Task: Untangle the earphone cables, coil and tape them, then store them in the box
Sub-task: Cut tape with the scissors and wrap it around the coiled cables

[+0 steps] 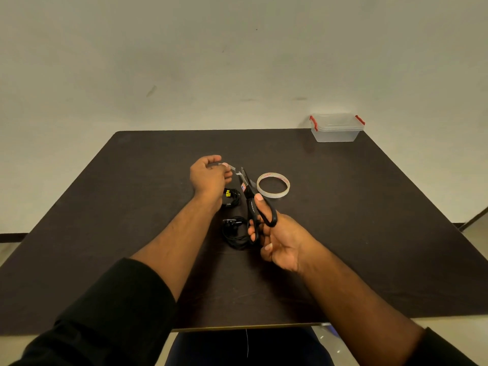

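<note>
One dark table [369, 233]; one clear box [335, 130] with red clips, lid on, at far right corner. Left hand [208, 178] pinching a short strip of tape [235, 170]. Right hand [277, 239] curled through one pair of scissors [253, 204], blades at the strip. One tape roll [273, 185] beside. Two black earphone coils [236, 232], mid-table under the hands. Probably light, limp, springy: best gripped across the whole loop. Strip flimsy, sticky.

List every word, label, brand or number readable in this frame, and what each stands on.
None can be read for certain.
Tape roll: red print round the inner core, too blurred to read.
Scissors: red, white and blue sticker by the pivot, illegible; faint handle marking, illegible.
Earphones: yellow tag, too small to read.
</note>
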